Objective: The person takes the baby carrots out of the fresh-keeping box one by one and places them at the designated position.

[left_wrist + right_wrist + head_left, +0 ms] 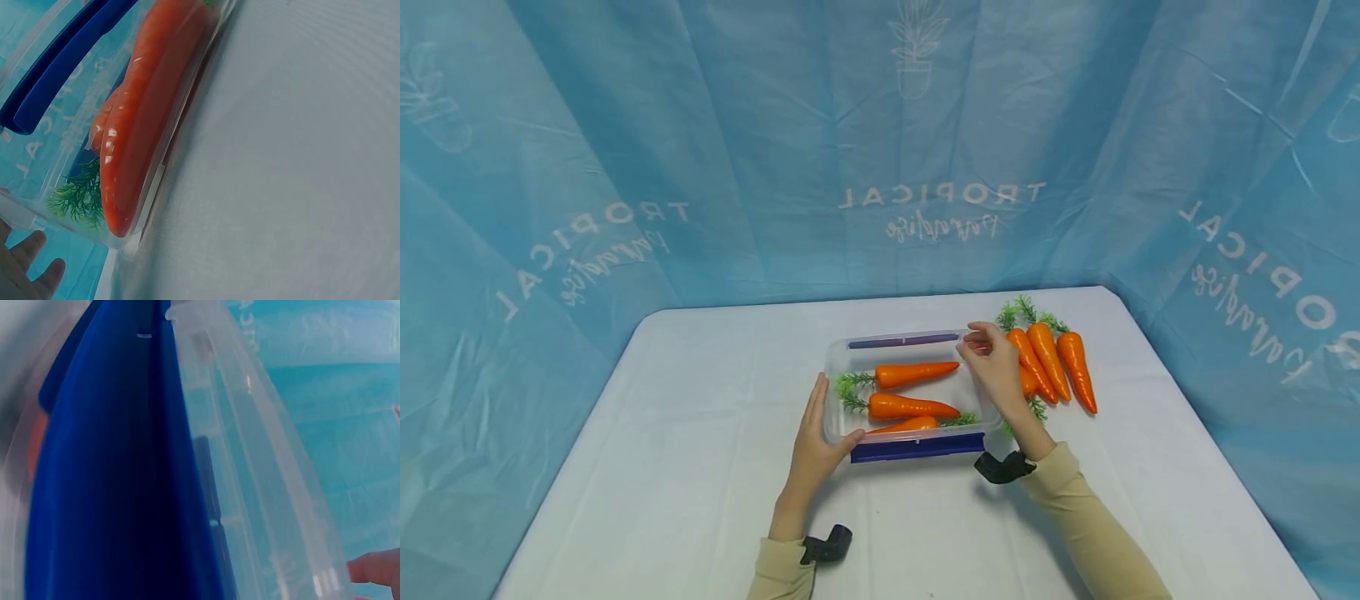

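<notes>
A clear plastic container [988, 400] with blue latch flaps [917, 448] holds three orange carrots with green tops, one of them a carrot [913, 374] near the back. My left hand [816, 446] rests against the container's left side, fingers fairly straight and thumb at the front left corner. In the left wrist view, its fingers [28, 249] show beside the container's end. Over the back right corner is my right hand [996, 362], its fingers loosely bent with no carrot visible between them. Whether it touches the rim is unclear.
Several more carrots [1048, 358] with leafy tops lie on the white table [700, 433], right of the container and partly behind the right hand. A blue printed curtain [775, 150] surrounds the table's back and sides.
</notes>
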The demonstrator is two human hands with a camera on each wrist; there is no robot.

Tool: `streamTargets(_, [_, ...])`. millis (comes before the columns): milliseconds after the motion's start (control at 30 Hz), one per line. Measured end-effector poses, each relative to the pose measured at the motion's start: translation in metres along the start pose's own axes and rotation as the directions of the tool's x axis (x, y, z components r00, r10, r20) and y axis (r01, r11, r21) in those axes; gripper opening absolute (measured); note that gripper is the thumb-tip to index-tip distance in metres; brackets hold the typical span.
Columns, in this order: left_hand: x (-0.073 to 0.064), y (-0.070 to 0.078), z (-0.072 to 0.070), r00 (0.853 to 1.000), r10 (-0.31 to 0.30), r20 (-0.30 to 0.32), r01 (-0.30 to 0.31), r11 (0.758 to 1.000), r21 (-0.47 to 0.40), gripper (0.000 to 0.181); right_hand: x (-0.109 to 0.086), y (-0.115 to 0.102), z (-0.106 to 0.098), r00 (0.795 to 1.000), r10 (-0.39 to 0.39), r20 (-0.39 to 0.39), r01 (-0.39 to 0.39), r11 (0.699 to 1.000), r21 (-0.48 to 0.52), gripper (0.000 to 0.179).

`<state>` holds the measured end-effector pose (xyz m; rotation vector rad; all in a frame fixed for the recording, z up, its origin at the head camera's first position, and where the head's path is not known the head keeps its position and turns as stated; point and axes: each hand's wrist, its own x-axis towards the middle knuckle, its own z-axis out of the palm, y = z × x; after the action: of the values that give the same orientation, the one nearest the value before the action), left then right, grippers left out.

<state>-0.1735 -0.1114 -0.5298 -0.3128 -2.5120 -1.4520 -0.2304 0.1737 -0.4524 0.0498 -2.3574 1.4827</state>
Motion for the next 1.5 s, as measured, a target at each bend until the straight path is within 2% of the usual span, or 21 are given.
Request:
streamTargets(267, [0.000, -0.001, 0.002, 1.000, 0.007, -0.002, -0.007, 1.000, 0.011, 0.098, -0.001, 0.002, 0.024, 0.993, -0.025, 0.115, 0.022, 1.000, 0.020, 0.034])
streamTargets(400, [0.000, -0.003, 0.002, 1.000, 0.013, -0.007, -0.013, 1.000, 0.018, 0.098, -0.002, 0.002, 0.034, 0.985, -0.037, 0.168, 0.039, 0.999, -0.011, 0.033])
streamTargets(600, [0.000, -0.001, 0.001, 1.000, 0.025, -0.009, -0.025, 1.000, 0.003, 0.099, -0.002, 0.001, 0.045, 0.954, -0.076, 0.291, 0.067, 0.997, 0.043, 0.034])
streamTargets(767, [0.000, -0.002, 0.002, 1.000, 0.011, -0.007, -0.011, 1.000, 0.015, 0.098, -0.003, 0.002, 0.048, 0.929, -0.092, 0.359, 0.070, 0.995, 0.074, 0.031])
streamTargets(900, [0.000, -0.001, 0.003, 1.000, 0.003, -0.008, -0.003, 1.000, 0.017, 0.098, -0.003, 0.004, 0.051, 0.890, -0.102, 0.445, 0.084, 0.995, 0.062, 0.034])
streamTargets(1133, [0.000, -0.001, 0.002, 1.000, 0.009, -0.001, -0.009, 1.000, 0.011, 0.098, -0.007, 0.009, 0.055, 0.761, -0.098, 0.641, 0.057, 0.995, 0.083, 0.040])
streamTargets(1233, [-0.001, -0.001, 0.002, 1.000, 0.007, 0.003, -0.007, 1.000, 0.007, 0.099, -0.008, 0.012, 0.056, 0.718, -0.090, 0.690, 0.058, 0.996, 0.070, 0.040])
streamTargets(1333, [-0.001, -0.001, 0.002, 1.000, 0.000, 0.004, 0.000, 1.000, 0.006, 0.098, -0.009, 0.013, 0.056, 0.696, -0.083, 0.714, 0.061, 0.997, 0.056, 0.039])
streamTargets(1500, [-0.001, -0.001, 0.004, 1.000, 0.006, -0.005, -0.006, 1.000, 0.014, 0.098, -0.009, 0.012, 0.054, 0.698, -0.039, 0.715, 0.058, 0.998, -0.002, 0.043])
